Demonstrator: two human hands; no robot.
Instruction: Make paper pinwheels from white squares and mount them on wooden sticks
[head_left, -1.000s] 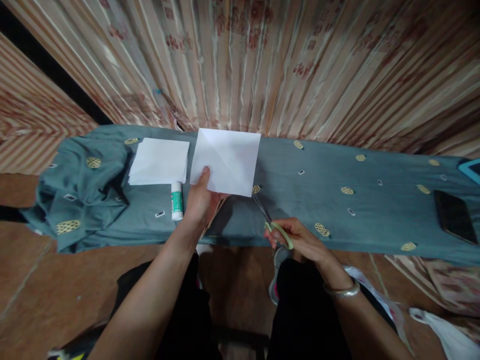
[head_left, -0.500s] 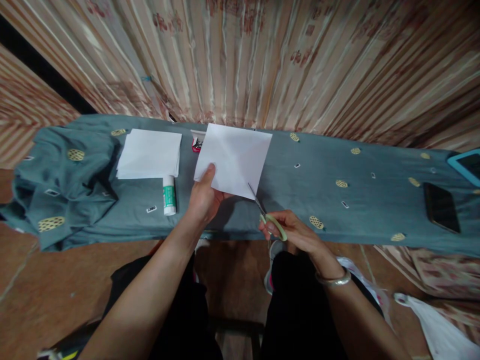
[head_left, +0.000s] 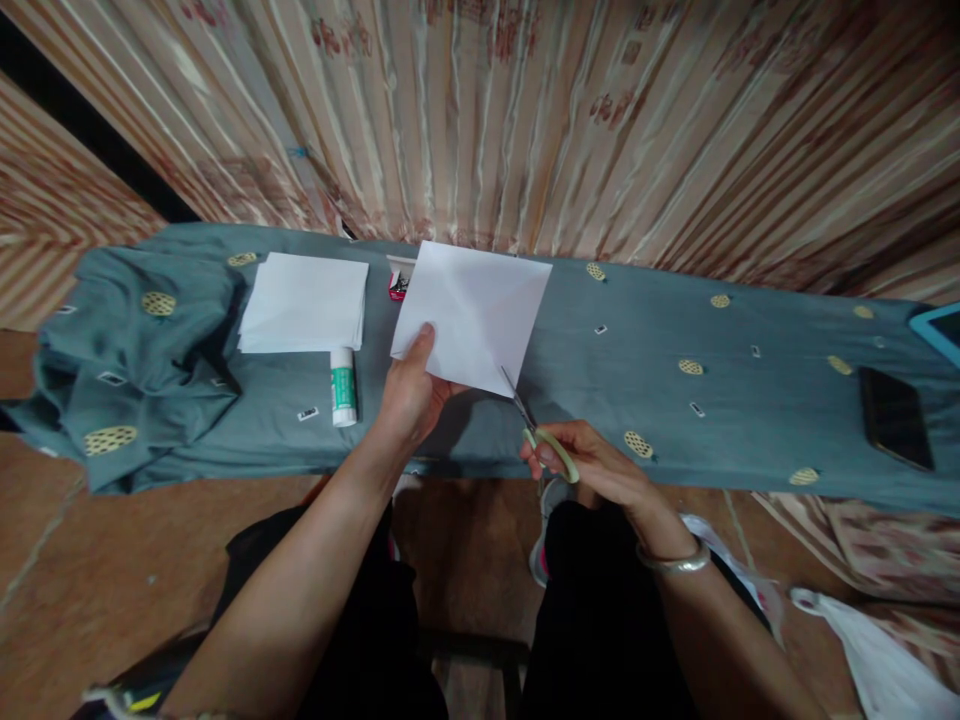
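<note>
A sheet of white paper is pinched at its lower left by my left hand, thumb on top and fingers underneath. My right hand is closed round the pale green handles of a pair of scissors. The scissor blades reach up to the paper's lower edge near its right corner, with one blade lying over the sheet. The other blade is hard to make out. Left of my left hand, a glue stick with a green label and white cap lies on the cloth.
Behind the glue stick lies a stack of white paper. A small red box sits partly behind the held sheet. A dark phone and a blue-edged device lie at the right. Green cloth covers the bench, with a curtain behind.
The whole view has shifted slightly. My hands, the paper and the scissors keep nearly the same places relative to each other.
</note>
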